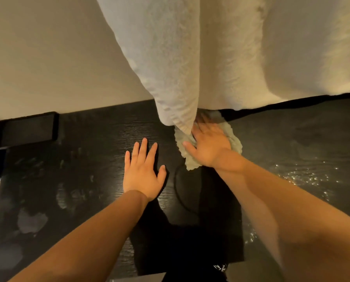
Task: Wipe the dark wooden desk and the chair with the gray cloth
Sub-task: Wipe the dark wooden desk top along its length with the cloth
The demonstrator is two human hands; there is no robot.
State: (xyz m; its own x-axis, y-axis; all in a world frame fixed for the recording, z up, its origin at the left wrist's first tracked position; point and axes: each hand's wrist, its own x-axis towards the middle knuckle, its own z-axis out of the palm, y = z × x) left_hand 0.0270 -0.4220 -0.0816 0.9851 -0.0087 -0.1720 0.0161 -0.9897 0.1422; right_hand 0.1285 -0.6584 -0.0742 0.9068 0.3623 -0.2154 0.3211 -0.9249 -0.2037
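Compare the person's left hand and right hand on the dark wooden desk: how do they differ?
The left hand lies flat on the bare dark wooden desk; the right hand presses on the crumpled gray cloth. The left hand is sharp and fully seen; the right hand is blurred, fingertips hidden by the white curtain. Both are palm down.

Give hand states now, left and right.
Left hand: open, flat on the desk, holding nothing.
Right hand: open, pressing the cloth on the desk; fingertips blurred at the curtain.
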